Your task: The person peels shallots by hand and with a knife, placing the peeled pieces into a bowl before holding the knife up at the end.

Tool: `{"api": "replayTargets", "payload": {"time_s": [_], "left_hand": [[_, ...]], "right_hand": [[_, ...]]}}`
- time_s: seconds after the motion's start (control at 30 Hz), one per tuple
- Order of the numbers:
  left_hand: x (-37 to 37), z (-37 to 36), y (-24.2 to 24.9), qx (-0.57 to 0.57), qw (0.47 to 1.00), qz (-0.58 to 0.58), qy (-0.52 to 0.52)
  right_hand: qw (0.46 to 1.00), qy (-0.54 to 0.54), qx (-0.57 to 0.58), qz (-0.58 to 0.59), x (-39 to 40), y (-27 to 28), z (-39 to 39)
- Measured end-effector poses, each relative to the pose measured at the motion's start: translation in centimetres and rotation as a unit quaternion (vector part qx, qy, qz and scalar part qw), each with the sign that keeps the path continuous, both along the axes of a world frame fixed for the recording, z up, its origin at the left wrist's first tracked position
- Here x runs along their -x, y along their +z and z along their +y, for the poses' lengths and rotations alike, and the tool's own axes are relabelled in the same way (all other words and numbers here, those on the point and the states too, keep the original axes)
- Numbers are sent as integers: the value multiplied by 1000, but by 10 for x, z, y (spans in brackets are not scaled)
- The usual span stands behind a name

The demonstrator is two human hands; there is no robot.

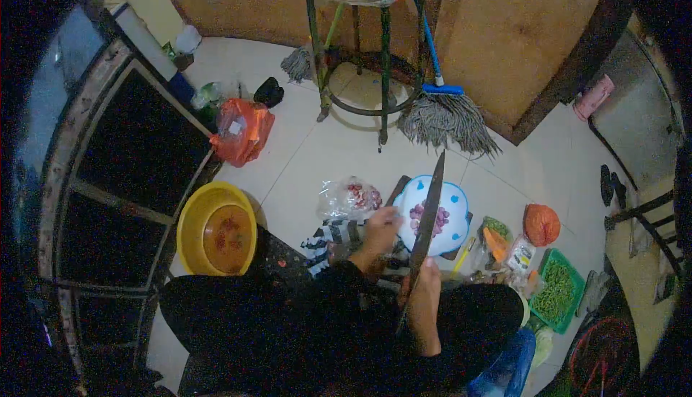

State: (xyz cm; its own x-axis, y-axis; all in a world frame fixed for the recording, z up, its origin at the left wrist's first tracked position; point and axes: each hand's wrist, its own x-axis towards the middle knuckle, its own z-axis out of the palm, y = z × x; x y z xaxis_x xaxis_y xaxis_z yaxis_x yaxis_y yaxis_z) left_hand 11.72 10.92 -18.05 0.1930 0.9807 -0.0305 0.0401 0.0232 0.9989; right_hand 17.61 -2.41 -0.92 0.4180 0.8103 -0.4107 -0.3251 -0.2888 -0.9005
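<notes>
Single head cam, worn by person: looks fwd & steeply down, fairly nr the hands (pixel 429 300), v. wide rounded view; floor's (pixel 295 159) far edge, by brown panel (pixel 533 43), nr top.

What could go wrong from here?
Cut: the right hand holds a long knife with the left hand close to the blade; a slip might nick it.
Chip: the blade crosses over the plate in view, so a drop could damage it.
Spill: the yellow basin stands beside a leg; shifting might tip its reddish contents.
</notes>
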Motion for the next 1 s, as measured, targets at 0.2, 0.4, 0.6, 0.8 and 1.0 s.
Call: {"api": "replayTargets", "payload": {"time_s": [0.2, 0.4, 0.6, 0.8, 1.0], "left_hand": [[77, 76, -47, -154, 931, 331, 6], [70, 130, -144, -213, 913, 315, -148], [28, 131, -138, -296, 791, 505, -179], [33, 135, -130, -305, 793, 521, -83], [50, 171, -163, -6, 924, 355, -138]], "right_hand": [[993, 47, 85, 63, 8, -23, 1], [987, 87, 132, 19, 4, -40, 8], [982, 38, 168, 80, 6, -43, 21], [982, 99, 159, 10, 5, -41, 24], [989, 90, 110, -47, 16, -51, 12]]}}
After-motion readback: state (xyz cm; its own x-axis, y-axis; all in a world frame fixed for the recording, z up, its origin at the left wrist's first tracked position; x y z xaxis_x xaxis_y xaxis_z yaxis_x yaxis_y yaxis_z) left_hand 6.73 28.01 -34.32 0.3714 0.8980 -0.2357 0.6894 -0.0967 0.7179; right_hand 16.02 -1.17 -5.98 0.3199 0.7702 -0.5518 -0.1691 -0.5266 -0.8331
